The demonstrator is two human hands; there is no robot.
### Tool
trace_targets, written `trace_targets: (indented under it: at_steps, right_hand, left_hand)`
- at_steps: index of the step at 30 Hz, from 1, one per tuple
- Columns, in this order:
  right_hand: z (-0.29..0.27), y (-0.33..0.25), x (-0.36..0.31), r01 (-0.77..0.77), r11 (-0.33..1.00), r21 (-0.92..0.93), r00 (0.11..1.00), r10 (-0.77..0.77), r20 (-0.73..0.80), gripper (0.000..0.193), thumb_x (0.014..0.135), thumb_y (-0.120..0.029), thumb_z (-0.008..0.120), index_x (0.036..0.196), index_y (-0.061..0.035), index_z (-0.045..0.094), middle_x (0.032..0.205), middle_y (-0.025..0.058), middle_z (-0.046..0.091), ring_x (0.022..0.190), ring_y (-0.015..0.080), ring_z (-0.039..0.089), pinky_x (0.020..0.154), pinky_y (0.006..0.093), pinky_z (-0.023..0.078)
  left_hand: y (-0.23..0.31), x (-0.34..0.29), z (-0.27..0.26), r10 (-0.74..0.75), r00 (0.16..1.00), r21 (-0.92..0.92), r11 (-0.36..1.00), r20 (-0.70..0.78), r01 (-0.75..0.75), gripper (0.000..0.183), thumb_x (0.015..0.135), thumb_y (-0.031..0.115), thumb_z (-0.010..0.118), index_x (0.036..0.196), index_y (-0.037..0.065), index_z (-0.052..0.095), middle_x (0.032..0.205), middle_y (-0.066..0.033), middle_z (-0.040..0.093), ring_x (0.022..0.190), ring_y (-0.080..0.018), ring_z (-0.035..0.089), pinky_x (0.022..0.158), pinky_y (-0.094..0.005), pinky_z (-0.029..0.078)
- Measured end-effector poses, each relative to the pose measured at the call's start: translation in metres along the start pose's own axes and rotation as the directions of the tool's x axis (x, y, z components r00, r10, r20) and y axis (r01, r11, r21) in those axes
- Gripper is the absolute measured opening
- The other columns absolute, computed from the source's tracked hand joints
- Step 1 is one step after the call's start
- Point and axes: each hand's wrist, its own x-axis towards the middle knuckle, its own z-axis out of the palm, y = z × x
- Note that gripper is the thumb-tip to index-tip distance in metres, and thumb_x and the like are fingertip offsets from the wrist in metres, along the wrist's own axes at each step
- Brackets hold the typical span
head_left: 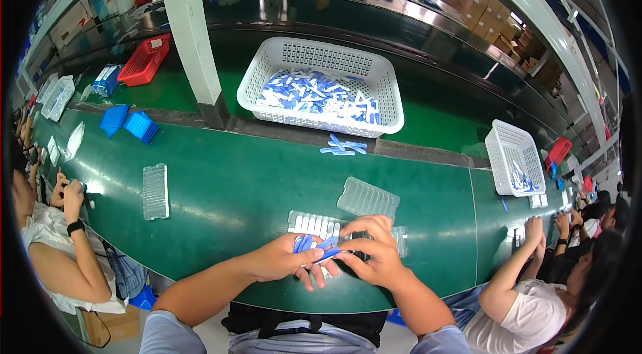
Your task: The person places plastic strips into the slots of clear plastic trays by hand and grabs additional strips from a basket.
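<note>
My left hand (284,257) is closed around several slim blue-and-white plastic sticks (307,243), held over the near edge of the green table. The thumb and fingers of my right hand (376,253) pinch the end of one blue stick (328,255) beside the left fingers. Just beyond the hands lies a clear ribbed plastic tray (292,219) with several white pieces in its slots; its near part is hidden by my hands. A second clear tray (369,199) sits behind my right hand. Another clear tray (401,240) shows partly beside that hand.
A white basket (321,53) full of such sticks stands beyond a small loose pile (343,145). Farther left are a clear tray (156,192), blue stacks (140,126) and a red basket (144,61). Co-workers sit both sides; a white basket (511,143) stands right. A post (187,33) rises ahead.
</note>
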Motion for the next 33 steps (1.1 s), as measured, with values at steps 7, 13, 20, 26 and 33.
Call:
trace_targets:
  at_steps: [7,13,20,26,33]
  right_hand:
    - [0.001,-0.006,-0.001,0.085,0.952,-0.294,0.99,-0.114,-0.08,0.02,0.069,-0.024,0.086,0.081,-0.0161,0.072,0.1,-0.0015,0.066,0.092,0.0198,0.059,0.085,0.0386,0.033]
    - [-0.002,-0.014,0.002,0.124,0.891,-0.436,0.984,-0.169,-0.065,0.023,0.068,-0.03,0.086,0.081,-0.0178,0.071,0.1,-0.003,0.065,0.091,0.0188,0.057,0.084,0.0384,0.03]
    - [0.006,-0.005,-0.003,-0.052,0.996,-0.079,0.998,0.049,-0.045,0.021,0.069,-0.024,0.088,0.076,-0.0139,0.071,0.101,-0.0011,0.068,0.091,0.0186,0.058,0.087,0.0373,0.031]
    - [0.002,-0.001,-0.003,-0.097,0.993,-0.064,0.966,0.079,-0.246,0.015,0.071,-0.018,0.085,0.071,-0.0125,0.072,0.092,-0.0014,0.07,0.087,0.0188,0.06,0.087,0.0369,0.032]
    - [0.0,0.001,-0.003,-0.145,0.977,-0.158,0.987,0.132,-0.094,0.016,0.073,-0.017,0.084,0.071,-0.0131,0.068,0.089,-0.0025,0.068,0.084,0.017,0.06,0.086,0.0364,0.033]
  left_hand:
    - [0.002,0.001,0.004,0.044,0.991,0.079,0.996,-0.124,-0.035,0.03,0.105,0.021,0.05,0.117,-0.005,0.057,0.102,-0.0148,0.071,0.074,-0.0187,0.071,0.062,-0.0295,0.06]
    - [-0.004,0.001,0.001,0.106,0.982,0.216,0.974,-0.155,-0.071,0.023,0.104,0.015,0.053,0.11,-0.005,0.063,0.096,-0.0126,0.072,0.067,-0.0149,0.069,0.055,-0.0275,0.057]
    - [-0.015,0.005,0.012,0.569,0.82,0.794,0.525,-0.059,-0.307,0.019,0.101,0.011,0.06,0.108,-0.004,0.068,0.087,-0.0083,0.073,0.062,-0.0117,0.067,0.053,-0.0246,0.053]
    - [-0.008,0.005,0.004,0.194,0.96,0.203,0.967,-0.204,-0.152,0.03,0.105,0.016,0.049,0.124,-0.005,0.059,0.111,-0.0164,0.072,0.08,-0.022,0.074,0.061,-0.0293,0.06]
    - [0.0,0.004,0.003,0.043,0.994,-0.074,0.996,-0.102,-0.051,0.043,0.107,0.028,0.045,0.134,-0.005,0.05,0.131,-0.0241,0.062,0.101,-0.0324,0.072,0.069,-0.0348,0.064]
